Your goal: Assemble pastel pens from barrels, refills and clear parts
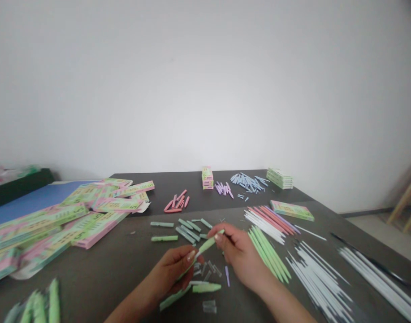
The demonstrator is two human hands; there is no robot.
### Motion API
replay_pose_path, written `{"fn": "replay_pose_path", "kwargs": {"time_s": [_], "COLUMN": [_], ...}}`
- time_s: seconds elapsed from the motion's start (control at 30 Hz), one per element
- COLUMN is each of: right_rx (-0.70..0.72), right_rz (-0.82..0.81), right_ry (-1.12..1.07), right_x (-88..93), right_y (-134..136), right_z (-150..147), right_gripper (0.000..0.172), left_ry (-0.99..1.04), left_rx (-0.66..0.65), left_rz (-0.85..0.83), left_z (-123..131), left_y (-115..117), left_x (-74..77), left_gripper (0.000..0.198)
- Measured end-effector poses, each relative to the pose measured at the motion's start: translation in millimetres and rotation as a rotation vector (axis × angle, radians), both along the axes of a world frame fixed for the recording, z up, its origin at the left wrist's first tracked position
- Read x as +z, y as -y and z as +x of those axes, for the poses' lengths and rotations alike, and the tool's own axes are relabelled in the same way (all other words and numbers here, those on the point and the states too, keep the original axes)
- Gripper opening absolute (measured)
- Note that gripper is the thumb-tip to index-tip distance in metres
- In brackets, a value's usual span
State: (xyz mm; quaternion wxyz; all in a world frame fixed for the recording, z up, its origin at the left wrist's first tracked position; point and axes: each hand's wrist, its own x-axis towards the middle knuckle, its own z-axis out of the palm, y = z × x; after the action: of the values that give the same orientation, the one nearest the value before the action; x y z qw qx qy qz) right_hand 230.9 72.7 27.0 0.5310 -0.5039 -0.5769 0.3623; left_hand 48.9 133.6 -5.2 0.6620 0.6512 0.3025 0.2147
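Between my two hands is a light green pen barrel (pixel 207 244), held at a slant. My left hand (pixel 176 267) is closed, pinching its lower end, where a thin whitish part shows. My right hand (pixel 237 251) pinches the upper tip between thumb and fingers. Under my left hand is a longer green piece (pixel 174 299); I cannot tell if the palm grips it. Beside it lies another green barrel (pixel 207 288). Small clear caps (pixel 210 306) and a thin purple stick (pixel 227 276) rest on the table near my hands. Grey-green barrels (pixel 188 233) lie just beyond.
Printed cartons (pixel 101 224) are heaped at left. Green barrels (pixel 269 253), white rods (pixel 319 278) and red sticks (pixel 270 220) lie at right. Farther back are pink pieces (pixel 176 202), purple pieces (pixel 224 189), blue pieces (pixel 248 181) and stacked boxes (pixel 207 178).
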Motion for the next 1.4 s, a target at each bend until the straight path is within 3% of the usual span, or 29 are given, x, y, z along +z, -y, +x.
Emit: {"fn": "replay_pose_path", "kwargs": {"time_s": [0.1,0.27,0.53,0.73,0.9,1.07,1.4], "right_rx": [0.043,-0.009,-0.022,-0.029,-0.022,-0.022,0.004], "right_rz": [-0.031,-0.038,-0.079,-0.091,-0.095,-0.085,-0.096], "right_ry": [0.053,0.073,0.198,0.154,0.121,0.110,0.138], "right_x": [-5.1,-4.2,-1.1,-1.9,-8.2,-12.7,-4.1], "right_y": [-1,-2,3,2,1,-1,3], "right_z": [-3,-1,-5,-9,-11,-11,-6], "right_gripper": [0.017,0.011,0.011,0.013,0.013,0.013,0.015], "left_ry": [-0.009,0.033,0.003,-0.039,-0.035,0.004,-0.043], "left_rx": [-0.041,-0.031,-0.039,-0.042,-0.030,-0.020,-0.036], "left_rz": [-0.008,-0.042,-0.005,0.008,0.048,0.010,-0.072], "left_z": [-1,-3,-7,-7,-6,-5,-10], "left_y": [0,1,-4,-1,-1,-3,-1], "left_x": [-0.2,4.5,4.5,10.6,2.8,-1.5,2.5], "left_gripper": [0.052,0.044,0.045,0.048,0.050,0.051,0.045]}}
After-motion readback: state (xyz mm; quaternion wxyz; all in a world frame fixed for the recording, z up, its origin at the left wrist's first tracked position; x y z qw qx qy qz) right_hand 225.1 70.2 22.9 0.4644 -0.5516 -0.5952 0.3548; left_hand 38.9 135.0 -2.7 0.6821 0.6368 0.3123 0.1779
